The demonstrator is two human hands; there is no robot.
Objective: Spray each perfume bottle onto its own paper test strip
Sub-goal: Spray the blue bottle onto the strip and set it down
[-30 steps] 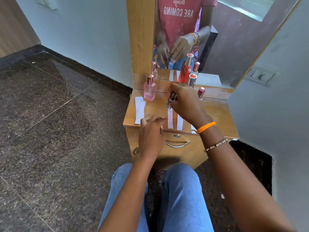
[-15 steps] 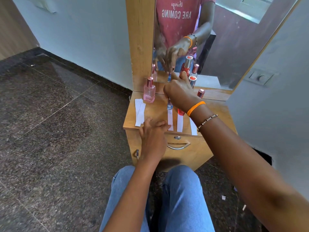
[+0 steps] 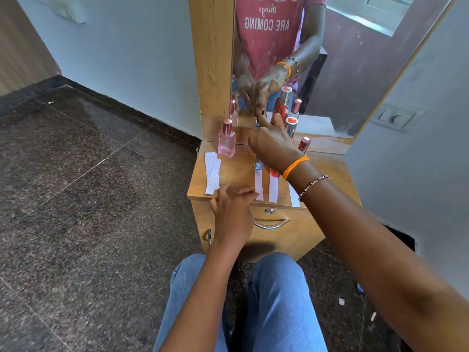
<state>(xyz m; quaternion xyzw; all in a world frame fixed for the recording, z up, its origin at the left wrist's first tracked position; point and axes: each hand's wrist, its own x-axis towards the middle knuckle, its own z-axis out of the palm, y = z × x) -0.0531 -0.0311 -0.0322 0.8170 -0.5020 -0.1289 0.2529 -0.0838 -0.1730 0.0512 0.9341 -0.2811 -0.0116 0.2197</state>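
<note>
My right hand (image 3: 272,146) reaches over the little dresser top (image 3: 236,171), fingers loosely curled over a small bluish bottle (image 3: 258,164) — whether they actually pinch it I cannot tell (the palm hides it). Just below it lies a test strip (image 3: 259,185). My left hand (image 3: 232,212) rests relaxed on the front edge, fingertips beside that strip. The pink bottle (image 3: 226,141) stands left of my right hand.
</note>
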